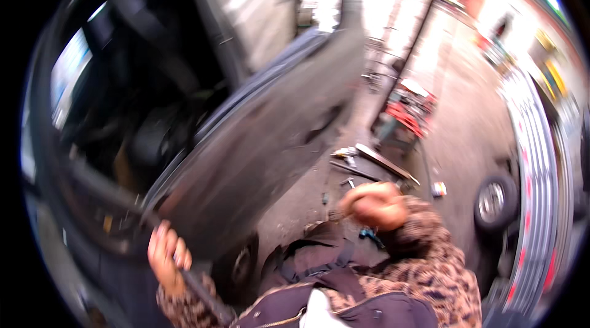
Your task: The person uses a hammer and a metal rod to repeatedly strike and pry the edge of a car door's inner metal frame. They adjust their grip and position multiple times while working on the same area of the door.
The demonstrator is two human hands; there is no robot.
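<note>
At the lower left, my left hand is closed around a dark bar. Its upper end meets the edge of a dark grey vehicle door, and its lower end runs down toward my jacket. My right hand is raised in front of me, to the right of the door, smeared by motion. Its fingers look curled in, and whatever they may hold is hidden. The door panel is scuffed, with a dark dent or opening toward its far end.
Bars and hand tools lie on the floor beyond my right hand. Behind them stands a red tool tray with a dark pole beside it. A loose wheel sits beside a long silver ribbed panel. Near the wheel is a small can.
</note>
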